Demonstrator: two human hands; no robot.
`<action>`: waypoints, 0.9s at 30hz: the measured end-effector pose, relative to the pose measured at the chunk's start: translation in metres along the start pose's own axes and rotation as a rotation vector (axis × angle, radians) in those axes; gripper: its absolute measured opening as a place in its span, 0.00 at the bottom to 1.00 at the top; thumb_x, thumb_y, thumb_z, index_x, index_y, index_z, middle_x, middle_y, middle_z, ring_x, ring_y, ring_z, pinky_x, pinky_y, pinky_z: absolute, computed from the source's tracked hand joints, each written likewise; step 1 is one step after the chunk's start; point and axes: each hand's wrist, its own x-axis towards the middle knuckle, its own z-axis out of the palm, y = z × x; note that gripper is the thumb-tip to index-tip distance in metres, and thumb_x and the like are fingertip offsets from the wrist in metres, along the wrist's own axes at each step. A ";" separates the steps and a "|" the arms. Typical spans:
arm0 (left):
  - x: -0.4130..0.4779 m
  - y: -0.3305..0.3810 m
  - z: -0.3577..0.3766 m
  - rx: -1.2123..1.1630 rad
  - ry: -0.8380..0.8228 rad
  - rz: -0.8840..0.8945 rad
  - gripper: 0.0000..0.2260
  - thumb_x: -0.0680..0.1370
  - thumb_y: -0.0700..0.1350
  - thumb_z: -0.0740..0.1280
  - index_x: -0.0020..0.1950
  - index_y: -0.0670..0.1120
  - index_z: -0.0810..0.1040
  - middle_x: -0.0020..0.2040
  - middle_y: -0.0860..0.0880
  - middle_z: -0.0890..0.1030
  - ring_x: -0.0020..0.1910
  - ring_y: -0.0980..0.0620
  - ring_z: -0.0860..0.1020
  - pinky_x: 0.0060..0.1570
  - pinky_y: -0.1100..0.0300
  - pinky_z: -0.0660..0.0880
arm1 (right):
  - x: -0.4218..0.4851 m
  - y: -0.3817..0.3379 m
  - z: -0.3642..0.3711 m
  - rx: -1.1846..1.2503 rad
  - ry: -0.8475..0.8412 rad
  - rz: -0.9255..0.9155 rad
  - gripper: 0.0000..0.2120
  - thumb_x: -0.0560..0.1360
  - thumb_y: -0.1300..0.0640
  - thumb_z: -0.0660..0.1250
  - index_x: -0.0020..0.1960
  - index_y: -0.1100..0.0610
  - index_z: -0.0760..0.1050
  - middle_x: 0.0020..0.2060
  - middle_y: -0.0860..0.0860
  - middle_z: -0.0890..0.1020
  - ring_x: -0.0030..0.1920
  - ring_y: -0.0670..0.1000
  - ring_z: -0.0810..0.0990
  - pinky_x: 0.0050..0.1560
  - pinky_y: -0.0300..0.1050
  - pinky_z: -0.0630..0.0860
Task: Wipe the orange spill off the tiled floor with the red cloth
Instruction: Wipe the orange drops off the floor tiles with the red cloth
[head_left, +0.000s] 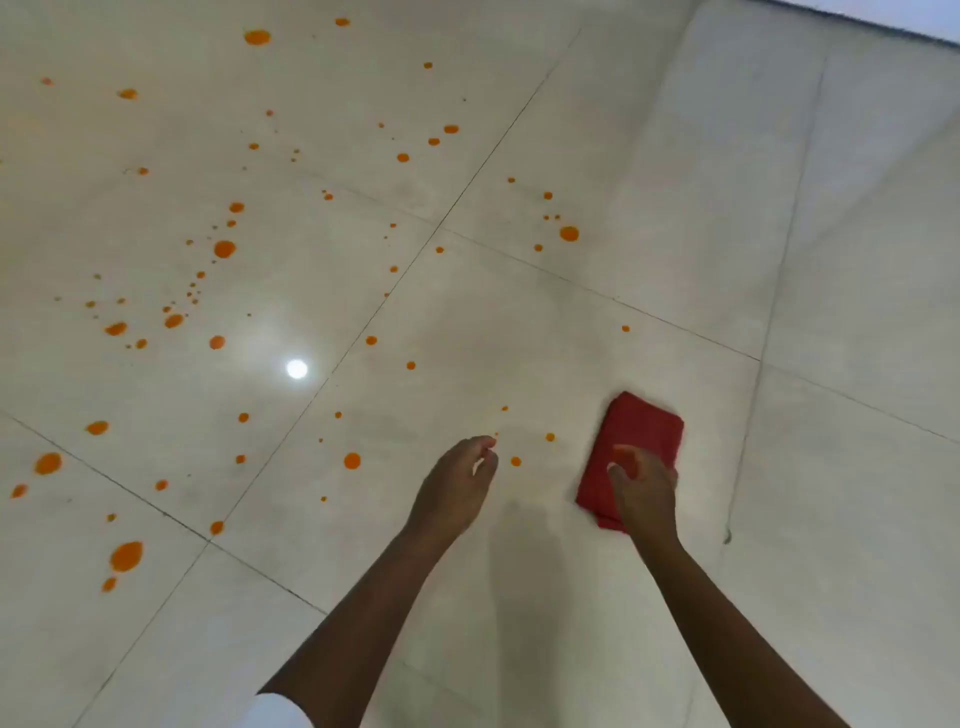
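A folded red cloth (640, 435) lies flat on the pale tiled floor (571, 338) at lower right. My right hand (644, 488) rests on the cloth's near end, fingers curled over it. Just left of it my left hand (460, 480) hovers over the floor with loosely curled fingers, holding nothing. Orange spill drops (224, 249) are scattered over the tiles, mostly to the left and far side, with larger blots at lower left (126, 556). A few small drops (515, 461) lie between my two hands.
Dark grout lines (363, 332) cross the glossy tiles. A ceiling light reflects as a bright spot (296, 369). The foot of a white wall (883, 21) runs along the top right. A small dark mark (727, 536) sits on the floor right of my arm.
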 end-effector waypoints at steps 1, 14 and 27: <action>0.000 -0.008 0.005 0.146 -0.011 0.040 0.16 0.81 0.46 0.60 0.67 0.45 0.71 0.65 0.48 0.75 0.65 0.50 0.71 0.61 0.59 0.67 | 0.006 0.009 0.004 -0.116 0.025 -0.036 0.15 0.74 0.60 0.66 0.61 0.58 0.75 0.62 0.57 0.75 0.65 0.58 0.67 0.64 0.53 0.65; 0.015 -0.112 0.038 0.778 -0.180 0.061 0.53 0.69 0.68 0.64 0.75 0.41 0.34 0.74 0.46 0.30 0.74 0.48 0.31 0.70 0.58 0.32 | 0.014 0.053 0.075 -0.692 -0.012 -0.396 0.29 0.75 0.42 0.51 0.74 0.52 0.61 0.74 0.59 0.61 0.74 0.61 0.58 0.71 0.61 0.54; 0.010 -0.121 0.035 0.728 -0.127 0.022 0.57 0.66 0.71 0.65 0.75 0.42 0.33 0.71 0.50 0.27 0.69 0.52 0.27 0.71 0.59 0.34 | 0.041 0.018 0.104 -0.702 -0.059 -0.450 0.24 0.77 0.44 0.51 0.74 0.42 0.58 0.75 0.49 0.60 0.75 0.61 0.52 0.67 0.68 0.54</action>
